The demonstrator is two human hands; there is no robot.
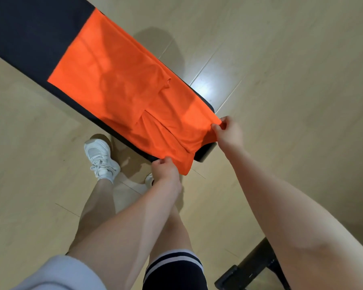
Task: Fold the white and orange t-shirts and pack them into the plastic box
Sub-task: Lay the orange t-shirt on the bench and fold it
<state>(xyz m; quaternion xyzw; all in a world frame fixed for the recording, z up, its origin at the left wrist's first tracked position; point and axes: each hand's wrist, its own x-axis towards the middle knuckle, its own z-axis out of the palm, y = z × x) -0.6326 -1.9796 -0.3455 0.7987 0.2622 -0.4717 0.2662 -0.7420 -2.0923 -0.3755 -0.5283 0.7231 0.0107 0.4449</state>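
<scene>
The orange t-shirt (pixel 122 80) lies spread lengthwise on a long black padded bench (pixel 29 32), with both sides folded in toward its middle. My left hand (pixel 166 170) pinches the shirt's near left corner at the bench's end. My right hand (pixel 228 132) pinches the near right corner, which is lifted slightly off the bench. The white t-shirt and the plastic box are out of view.
Pale wooden floor (pixel 281 59) surrounds the bench. My legs and a white sneaker (pixel 101 158) stand just left of the bench's end. A black metal frame piece (pixel 252 268) sits on the floor at the lower right.
</scene>
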